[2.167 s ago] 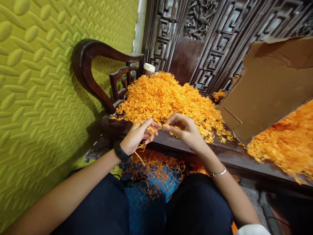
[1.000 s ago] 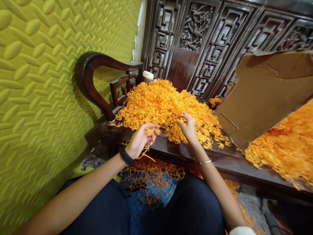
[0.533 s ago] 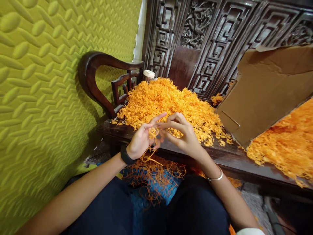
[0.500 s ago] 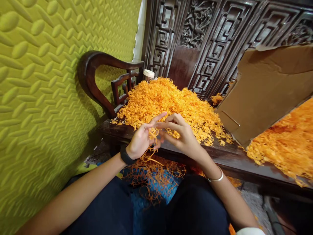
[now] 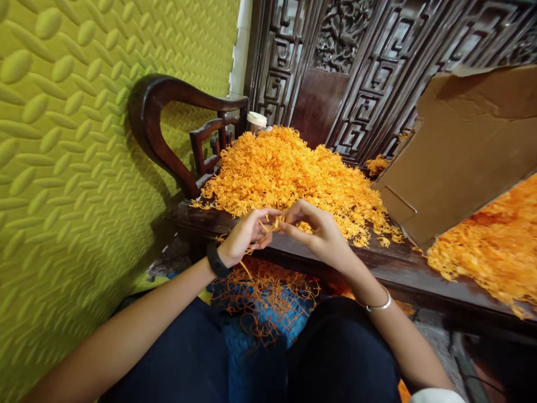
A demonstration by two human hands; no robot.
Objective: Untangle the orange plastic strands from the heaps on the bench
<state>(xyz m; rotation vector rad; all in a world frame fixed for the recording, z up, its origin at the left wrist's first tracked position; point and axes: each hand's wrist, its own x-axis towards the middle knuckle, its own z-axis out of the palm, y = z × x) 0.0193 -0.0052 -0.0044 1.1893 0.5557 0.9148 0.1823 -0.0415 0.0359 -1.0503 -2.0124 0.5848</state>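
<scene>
Between my hands is a small orange piece with thin strands [image 5: 276, 224], which looks like soft plastic. My left hand [image 5: 247, 234], wearing a black wristband, has its fingers curled around the piece, and a strand trails below the palm. My right hand [image 5: 315, 228] pinches the piece's other side between thumb and fingertips. Just beyond my hands, a large heap of small spidery orange pieces [image 5: 285, 168] lies on the dark wooden bench [image 5: 451, 280]. Below, a tangle of thin orange strands [image 5: 260, 296] rests on blue material [image 5: 272, 319] between my knees.
A cardboard sheet [image 5: 465, 145] stands tilted on the bench, with a second orange heap [image 5: 490, 240] to its right. A curved wooden armrest [image 5: 146, 123] and a white-lidded jar [image 5: 256, 120] are at the left, beside a yellow-green textured mat [image 5: 84, 168].
My right fingers have closed on the orange piece, and my left fingers have curled in from a more stretched pose. The strands hanging under my left hand have shifted. The view has tilted slightly.
</scene>
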